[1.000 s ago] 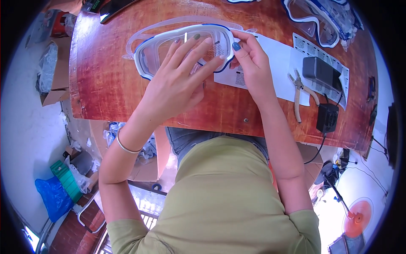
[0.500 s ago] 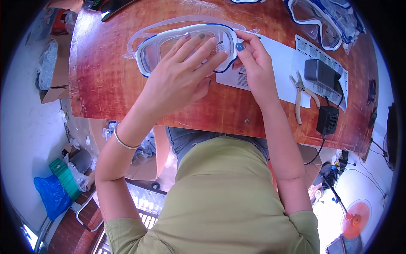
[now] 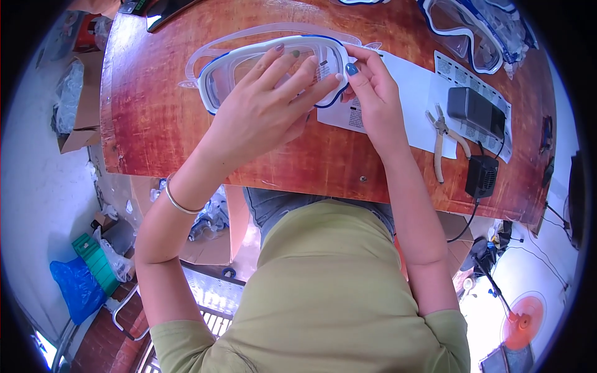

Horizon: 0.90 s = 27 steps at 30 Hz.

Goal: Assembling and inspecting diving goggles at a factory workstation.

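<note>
Steadying step, I judge: over the bench (image 3: 161, 127), my right hand (image 3: 376, 90) pinches the diving mask (image 3: 247, 63) at its right end—left hand (image 3: 264, 107) spread across its front—the next move likely needing that hold.

Diving mask (image 3: 249, 59) partly covered by the left hand (image 3: 264, 105)
Its lower rim and lens are partly hidden; some fingers of the right hand (image 3: 376, 93) lie out of sight behind it; the top edge crops a second mask (image 3: 362, 2); print on the white sheet (image 3: 404, 87) is too small to read; the orange fan (image 3: 523, 320) is blurred
</note>
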### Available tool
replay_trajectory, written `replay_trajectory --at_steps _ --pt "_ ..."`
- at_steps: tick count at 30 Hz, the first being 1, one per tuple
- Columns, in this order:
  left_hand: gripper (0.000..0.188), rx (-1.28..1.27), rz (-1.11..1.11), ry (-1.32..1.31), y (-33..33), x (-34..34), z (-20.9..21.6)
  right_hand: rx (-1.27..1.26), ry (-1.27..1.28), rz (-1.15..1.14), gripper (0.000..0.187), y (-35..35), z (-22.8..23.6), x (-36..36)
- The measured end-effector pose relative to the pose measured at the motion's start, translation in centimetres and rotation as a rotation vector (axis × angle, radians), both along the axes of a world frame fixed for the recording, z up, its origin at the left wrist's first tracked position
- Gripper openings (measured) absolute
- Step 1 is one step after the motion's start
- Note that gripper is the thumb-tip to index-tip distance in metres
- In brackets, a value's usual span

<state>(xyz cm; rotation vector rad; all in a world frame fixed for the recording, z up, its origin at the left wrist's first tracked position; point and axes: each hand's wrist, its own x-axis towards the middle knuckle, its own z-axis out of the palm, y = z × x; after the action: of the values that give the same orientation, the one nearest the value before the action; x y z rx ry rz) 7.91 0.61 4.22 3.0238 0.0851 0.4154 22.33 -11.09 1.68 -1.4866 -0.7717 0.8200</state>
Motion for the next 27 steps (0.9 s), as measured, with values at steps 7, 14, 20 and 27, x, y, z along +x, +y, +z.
replay_trajectory --at_steps 7,14,20,27 --pt "0.055 -0.025 -0.062 -0.030 0.8 0.0 0.5 -0.003 0.007 0.006 0.028 0.1 -0.1 0.1" --pt "0.057 0.080 -0.078 -0.011 1.0 0.2 0.3 -0.006 -0.002 0.014 0.027 0.1 -0.1 0.0" --pt "0.057 0.279 -0.097 -0.026 1.2 0.4 -0.2 0.001 -0.004 0.015 0.027 0.0 -0.1 0.1" --pt "0.055 0.024 -0.101 -0.021 1.4 -0.1 -0.1 -0.005 0.000 0.024 0.029 0.1 -0.2 0.2"
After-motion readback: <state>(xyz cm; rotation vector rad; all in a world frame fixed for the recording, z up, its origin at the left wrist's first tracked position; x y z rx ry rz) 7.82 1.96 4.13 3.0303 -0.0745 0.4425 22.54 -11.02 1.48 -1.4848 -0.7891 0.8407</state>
